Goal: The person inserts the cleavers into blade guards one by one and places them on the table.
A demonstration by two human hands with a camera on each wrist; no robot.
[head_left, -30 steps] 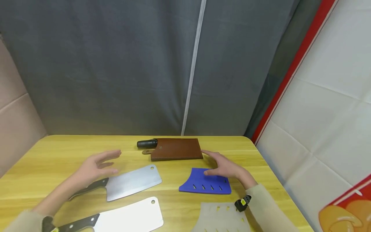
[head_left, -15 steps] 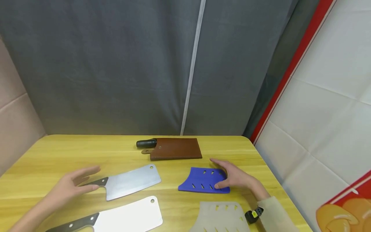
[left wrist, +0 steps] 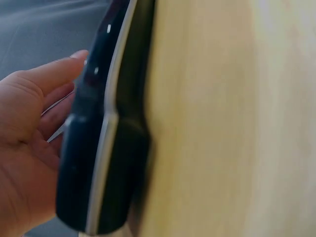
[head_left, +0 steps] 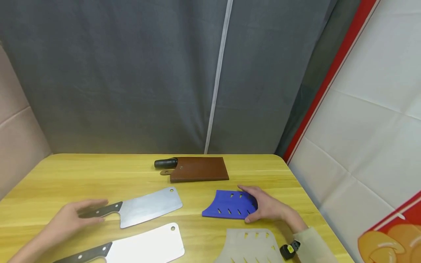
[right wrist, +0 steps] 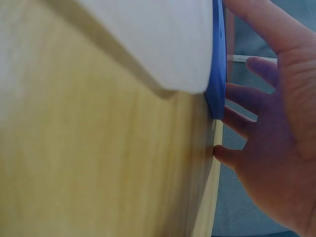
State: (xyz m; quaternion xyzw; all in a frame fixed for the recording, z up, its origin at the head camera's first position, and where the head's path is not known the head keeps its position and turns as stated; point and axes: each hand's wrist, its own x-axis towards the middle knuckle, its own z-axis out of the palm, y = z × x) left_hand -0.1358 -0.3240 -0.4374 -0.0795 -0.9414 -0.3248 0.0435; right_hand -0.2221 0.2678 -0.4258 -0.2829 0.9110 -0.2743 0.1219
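In the head view my left hand (head_left: pixel 70 219) is around the rear part of the black handle (head_left: pixel 102 210) of the farther cleaver (head_left: pixel 150 207), fingers on its far side and thumb on the near side. The fingers look fairly straight, without a closed grip. In the left wrist view a dark handle (left wrist: pixel 101 128) hides part of that hand (left wrist: pixel 29 113). My right hand (head_left: pixel 271 208) spans the right end of a blue slotted blade guard (head_left: pixel 227 204), thumb at its near edge. In the right wrist view its fingers are spread beside the blue guard (right wrist: pixel 217 79); firm contact is unclear.
A second cleaver (head_left: pixel 148 245) lies nearer on the wooden table (head_left: pixel 108 164). A whitish slotted blade guard (head_left: pixel 250 246) is at the front right. Behind sits a brown leather sheath (head_left: pixel 198 169) with a black handle (head_left: pixel 166 163) sticking out. A grey curtain (head_left: pixel 131 80) hangs beyond.
My left hand has moved left and down from above the farther cleaver to its handle. My right hand has shifted right and down to the blue guard's right end. The cleavers and guards stay put.
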